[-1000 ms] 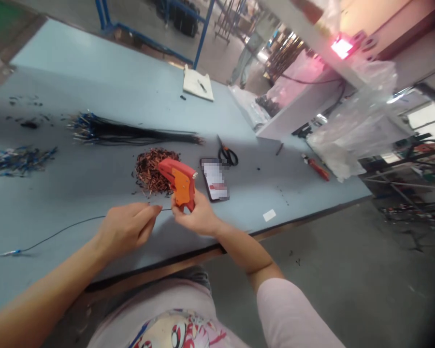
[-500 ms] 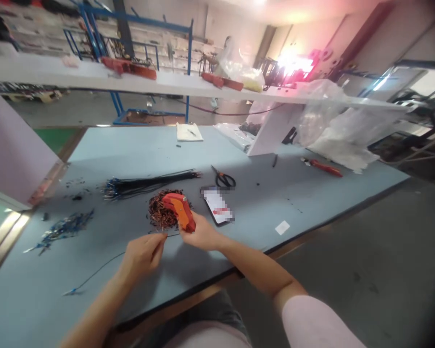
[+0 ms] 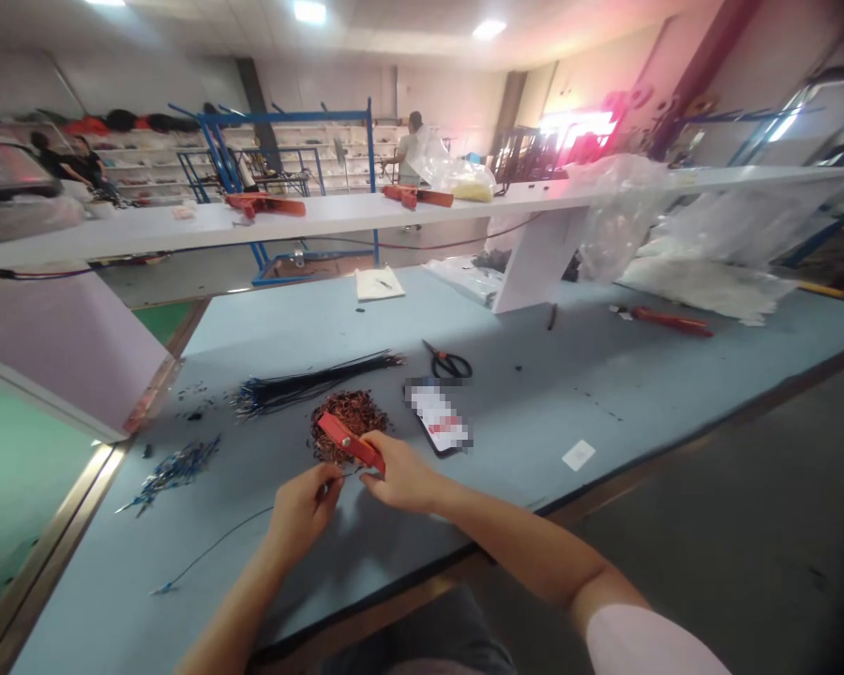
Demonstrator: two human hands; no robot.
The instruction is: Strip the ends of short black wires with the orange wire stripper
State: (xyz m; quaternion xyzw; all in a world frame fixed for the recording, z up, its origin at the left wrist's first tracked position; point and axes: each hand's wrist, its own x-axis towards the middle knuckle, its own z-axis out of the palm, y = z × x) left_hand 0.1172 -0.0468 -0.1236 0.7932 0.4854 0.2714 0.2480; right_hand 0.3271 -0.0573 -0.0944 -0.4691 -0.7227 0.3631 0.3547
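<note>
Head view looks down on a blue-grey counter (image 3: 605, 403), where the right hand (image 3: 402, 474) has its fingers (image 3: 381, 446) closed around a red hand crimping tool (image 3: 350, 442). The tool's long axis slants up and left, its far end over a pile of copper wire offcuts (image 3: 348, 424). The left hand (image 3: 302, 514) pinches a thin black wire (image 3: 215, 549) in its fingers, just beside the tool's near end; the wire trails down-left to a blue-sleeved terminal (image 3: 160, 590). The right hand is nearer the tool. Compared with the earlier frames, the tool has turned from showing its orange side to edge-on, and the hands sit closer together.
</note>
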